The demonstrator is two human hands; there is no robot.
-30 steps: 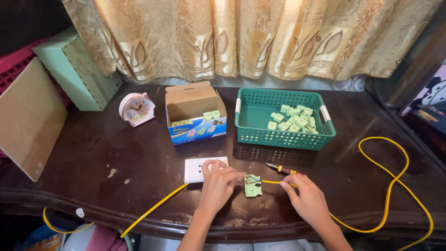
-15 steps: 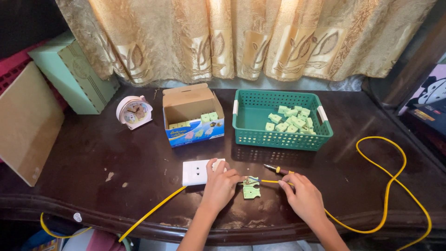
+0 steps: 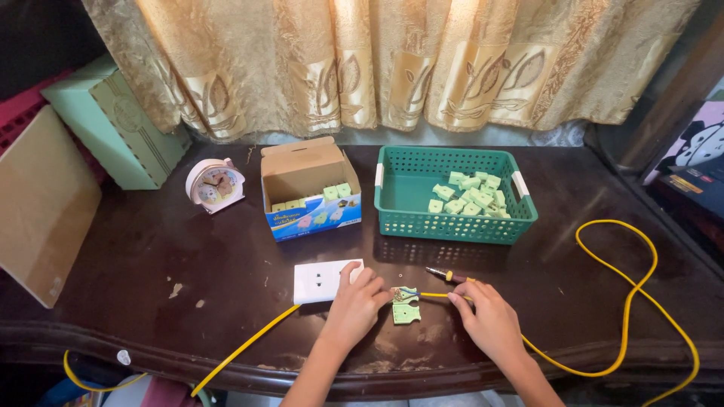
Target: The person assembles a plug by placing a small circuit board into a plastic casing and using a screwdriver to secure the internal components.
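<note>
On the dark, worn wooden table (image 3: 151, 256), the left hand (image 3: 354, 305) rests palm-down with its fingers curled over the right end of a flat white rectangular socket plate (image 3: 323, 280), the fingertips reaching toward a small pale green plastic block (image 3: 406, 309) that lies on the tabletop just beside them; whether they actually touch the block is hard to say from this angle. The right hand (image 3: 490, 320) lies just to the right of the block, its fingers pinched narrowly on a thin yellow cable (image 3: 626, 301), which runs from the block under that hand and loops widely across the right side of the table. A second stretch of the same yellow cable trails from under the left hand down over the front edge of the table. A small screwdriver with a dark and yellow handle (image 3: 446, 275) lies just behind the right hand, apart from the fingers. Further back stands a green perforated plastic basket (image 3: 452, 222) holding a heap of similar pale green blocks, and to its left an open cardboard box with a blue printed front (image 3: 311, 197) with a few more inside. A small pink and white alarm clock (image 3: 215, 183) sits left of the box, and a gold patterned curtain (image 3: 377, 68) hangs behind.
</note>
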